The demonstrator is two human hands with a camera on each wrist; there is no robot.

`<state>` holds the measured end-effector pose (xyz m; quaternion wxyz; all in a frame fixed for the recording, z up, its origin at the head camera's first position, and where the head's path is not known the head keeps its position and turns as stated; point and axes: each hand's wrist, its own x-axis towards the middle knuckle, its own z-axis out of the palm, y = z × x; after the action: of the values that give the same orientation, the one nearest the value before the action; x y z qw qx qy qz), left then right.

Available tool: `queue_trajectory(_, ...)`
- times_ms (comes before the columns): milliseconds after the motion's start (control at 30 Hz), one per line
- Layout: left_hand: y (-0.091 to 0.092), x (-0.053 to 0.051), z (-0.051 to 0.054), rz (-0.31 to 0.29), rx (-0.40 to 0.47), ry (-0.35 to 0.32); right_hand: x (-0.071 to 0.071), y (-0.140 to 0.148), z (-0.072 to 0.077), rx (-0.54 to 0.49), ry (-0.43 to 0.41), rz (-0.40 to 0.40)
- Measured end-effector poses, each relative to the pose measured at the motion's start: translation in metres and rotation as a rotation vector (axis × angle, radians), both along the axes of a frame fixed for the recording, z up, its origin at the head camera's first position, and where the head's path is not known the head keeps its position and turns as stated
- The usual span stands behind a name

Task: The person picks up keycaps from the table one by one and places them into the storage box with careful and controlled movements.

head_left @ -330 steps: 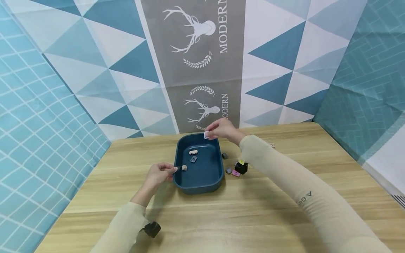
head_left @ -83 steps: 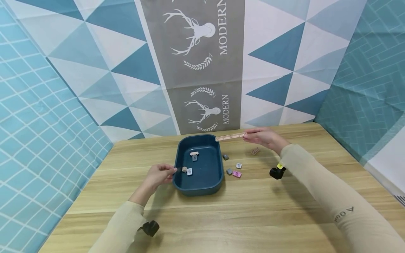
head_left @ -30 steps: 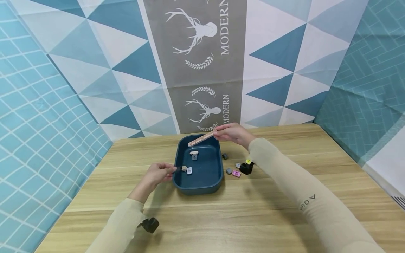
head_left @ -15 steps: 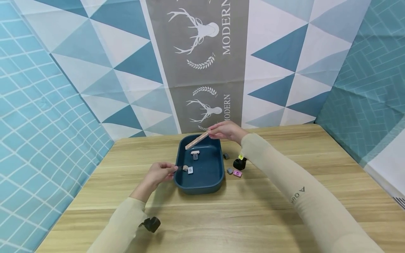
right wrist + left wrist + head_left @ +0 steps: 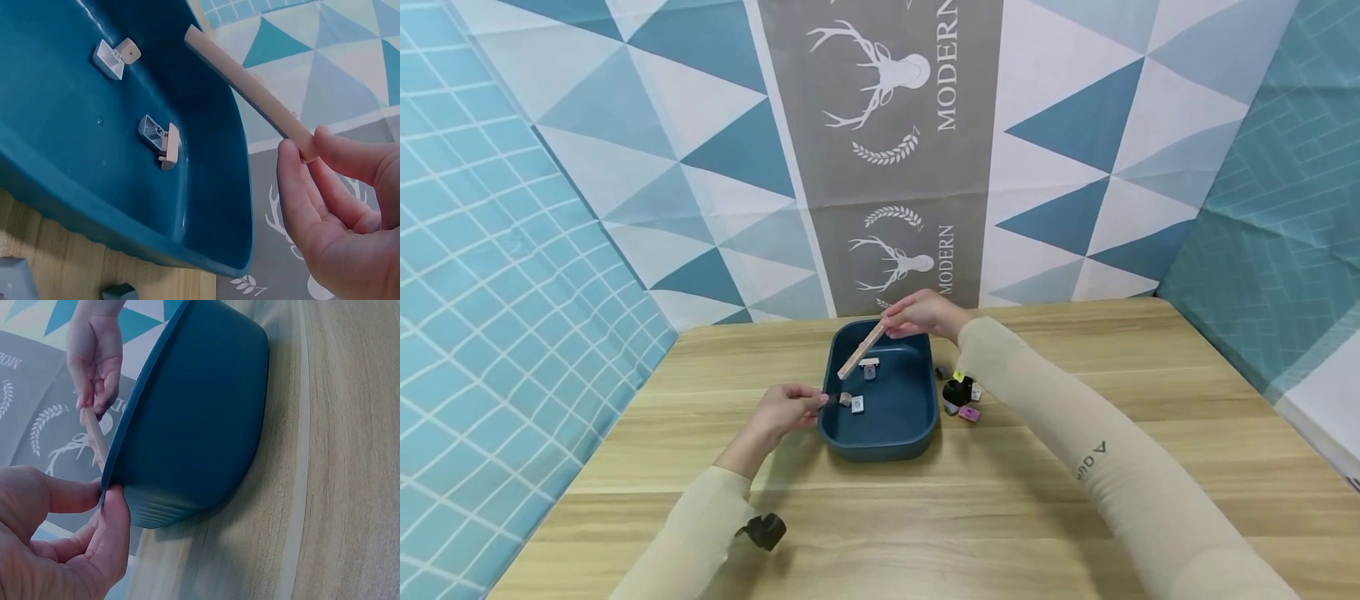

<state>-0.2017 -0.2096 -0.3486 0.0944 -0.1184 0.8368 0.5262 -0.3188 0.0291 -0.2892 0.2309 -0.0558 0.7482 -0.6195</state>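
Note:
My left hand [image 5: 786, 410] pinches the rim of a dark blue bin [image 5: 880, 454] between thumb and fingers; the left wrist view shows this grip close up. My right hand [image 5: 917, 313] holds one end of a long, narrow beige strip [image 5: 250, 87], which slants down over the inside of the bin. On the bin's floor lie a white block [image 5: 110, 60] beside a small beige piece [image 5: 129, 51], and a grey block [image 5: 152, 132] against a cream piece [image 5: 169, 147].
Right of the bin, the table bears a pink block [image 5: 970, 414], grey blocks [image 5: 951, 408] and a white block [image 5: 976, 393]. A black wrist camera [image 5: 957, 392] partly covers that group. Behind the table hangs a patterned backdrop [image 5: 880, 167].
Earlier my right hand held a small white piece; later it held the strip right of the bin, then carried it left over the bin and tilted it steeper. My left hand stayed on the rim.

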Motion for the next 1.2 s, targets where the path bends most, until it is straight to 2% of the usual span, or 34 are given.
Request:
queue_trajectory(133,0.0,0.0,0.0,0.004,-0.005,-0.007,-0.001,-0.005,-0.001,0.038,0.017,0.033)
queue_trajectory(400,0.002,0.001,-0.002,0.008,0.015,-0.004,-0.002,-0.013,-0.006,0.103,0.02,0.049)
queue_trajectory(533,0.003,0.001,-0.003,0.008,0.027,0.002,-0.001,-0.011,-0.004,0.249,0.112,0.03)
queue_trajectory(633,0.002,0.002,-0.001,0.007,0.034,0.01,-0.001,-0.006,0.0,0.308,0.161,0.004)
queue_trajectory(767,0.001,0.002,0.001,0.005,0.025,0.019,-0.002,0.004,0.003,0.262,0.151,0.015)
queue_trajectory(900,0.0,0.001,0.002,0.006,0.014,0.015,0.001,0.018,0.002,0.259,0.163,0.014)
queue_trajectory(1200,0.002,0.002,0.002,0.006,-0.009,0.005,0.007,0.067,-0.015,0.239,0.15,-0.006)
